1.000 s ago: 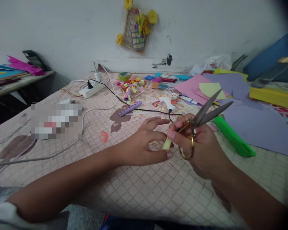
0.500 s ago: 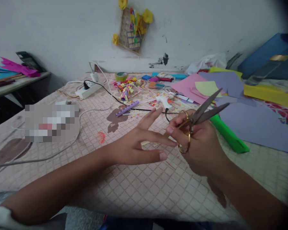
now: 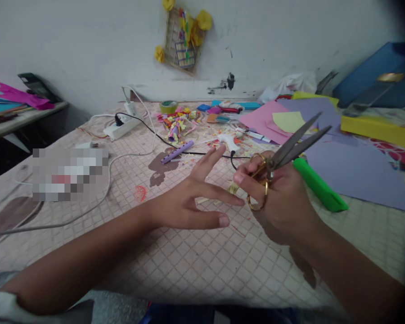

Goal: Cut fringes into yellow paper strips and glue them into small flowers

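Observation:
My right hand (image 3: 280, 193) is closed around a pair of scissors (image 3: 295, 146) with gold handles. Their dark blades stand partly apart and point up and to the right. Fingers spread and holding nothing, my left hand (image 3: 195, 198) hovers over the table just left of the scissors' handles. A pale yellow strip (image 3: 234, 186) shows behind the fingers, partly hidden by both hands. Beyond my left hand lie a purple paper tube (image 3: 177, 152) with dark dots and a white glue gun (image 3: 227, 142) on a black cord. A green folded piece (image 3: 320, 185) lies right of my right hand.
Purple sheets (image 3: 361, 171) and a pink sheet (image 3: 263, 121) cover the right side. Colourful paper scraps (image 3: 177, 123) and a tape roll (image 3: 168, 106) lie at the back. A white power strip (image 3: 121, 129) with cords stands left. A blurred patch (image 3: 70, 175) hides something there.
My left hand's fingers have spread a little wider and drawn slightly away from the scissors. The blades have closed slightly and shifted a little to the right. The whole view has shifted slightly.

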A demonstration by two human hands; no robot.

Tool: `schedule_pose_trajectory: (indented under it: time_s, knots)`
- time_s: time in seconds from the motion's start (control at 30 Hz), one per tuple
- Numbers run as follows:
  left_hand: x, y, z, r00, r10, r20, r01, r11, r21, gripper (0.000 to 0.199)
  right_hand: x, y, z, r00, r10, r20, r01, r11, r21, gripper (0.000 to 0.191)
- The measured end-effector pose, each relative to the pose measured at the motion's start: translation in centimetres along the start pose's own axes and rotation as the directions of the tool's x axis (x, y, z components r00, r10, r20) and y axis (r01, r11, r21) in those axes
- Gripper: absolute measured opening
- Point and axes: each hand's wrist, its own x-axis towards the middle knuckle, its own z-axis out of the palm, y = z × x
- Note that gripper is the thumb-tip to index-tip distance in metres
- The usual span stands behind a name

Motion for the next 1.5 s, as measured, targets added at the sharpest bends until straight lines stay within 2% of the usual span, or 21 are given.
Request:
schedule_pose_trajectory:
  time_s: [0.27,0.37,0.5,0.6,0.67,0.73,0.8,0.9,1.0,1.07,1.1,1.13,1.23,1.27,1.33,1.4,1.5]
  knots:
    - [0.3,-1.8,0.3,0.999,-0.043,-0.001,0.043,0.993,0.109,0.026,0.0,0.4,0.2,0.971,0.204,0.127,-0.229,0.945,0.232,0.024]
    - [0.4,-2.1,0.2,0.999,-0.048,0.022,0.045,0.990,0.135,0.026,0.3,0.4,0.2,0.968,0.222,0.118,-0.245,0.938,0.245,0.023]
    - [0.3,-2.4,0.0,0.994,-0.104,-0.024,0.107,0.977,0.183,0.022,0.5,0.7,0.2,0.975,0.208,0.078,-0.214,0.973,0.084,0.026]
    - [0.3,-3.4,-0.1,0.952,-0.231,-0.201,0.274,0.935,0.225,0.022,0.6,1.5,0.4,0.966,0.242,0.088,-0.236,0.969,-0.070,0.029]
    - [0.3,-4.5,-0.3,0.908,-0.258,-0.331,0.346,0.906,0.244,0.018,0.7,2.4,0.5,0.951,0.279,0.130,-0.256,0.951,-0.172,0.029]
    - [0.3,-5.7,-0.8,0.896,-0.262,-0.360,0.375,0.880,0.293,0.016,1.0,3.3,0.7,0.942,0.278,0.186,-0.214,0.928,-0.306,0.027]
    - [0.2,-6.8,-1.4,0.869,-0.286,-0.403,0.425,0.848,0.315,0.016,1.3,3.8,0.8,0.957,0.213,0.198,-0.087,0.860,-0.502,0.023]
    - [0.2,-7.8,-2.0,0.863,-0.285,-0.417,0.441,0.828,0.347,0.018,1.7,3.8,0.8,0.981,0.036,0.192,0.125,0.641,-0.757,0.018]
    - [0.3,-8.2,-2.3,0.863,-0.286,-0.417,0.444,0.823,0.355,0.018,2.0,3.2,0.4,0.952,-0.171,0.255,0.305,0.438,-0.846,0.018]
    - [0.3,-8.4,-2.3,0.860,-0.287,-0.422,0.447,0.822,0.353,0.017,2.0,3.0,0.1,0.920,-0.270,0.285,0.372,0.368,-0.852,0.019]
    - [0.3,-8.4,-2.3,0.858,-0.286,-0.427,0.450,0.820,0.353,0.017,1.9,2.9,0.0,0.919,-0.286,0.271,0.370,0.388,-0.844,0.019]
    - [0.3,-8.5,-2.3,0.856,-0.285,-0.431,0.451,0.819,0.355,0.017,1.8,3.0,0.0,0.932,-0.272,0.240,0.344,0.450,-0.824,0.017]
    - [0.3,-8.5,-2.2,0.861,-0.279,-0.425,0.445,0.817,0.366,0.018,1.5,3.4,0.2,0.980,-0.080,0.179,0.180,0.733,-0.656,0.014]
    - [0.3,-8.5,-2.1,0.866,-0.276,-0.418,0.440,0.818,0.370,0.019,1.5,3.6,0.3,0.980,-0.035,0.196,0.152,0.768,-0.622,0.015]
    - [0.2,-8.4,-2.1,0.873,-0.273,-0.403,0.430,0.820,0.377,0.021,1.6,3.8,0.5,0.971,-0.043,0.235,0.192,0.727,-0.659,0.016]
    - [0.2,-8.4,-2.1,0.877,-0.271,-0.396,0.426,0.821,0.381,0.022,1.9,3.7,0.5,0.961,-0.112,0.254,0.267,0.615,-0.742,0.020]
    - [0.2,-8.4,-2.1,0.874,-0.273,-0.403,0.431,0.818,0.381,0.021,2.5,3.1,-0.2,0.957,-0.208,0.201,0.284,0.542,-0.791,0.024]
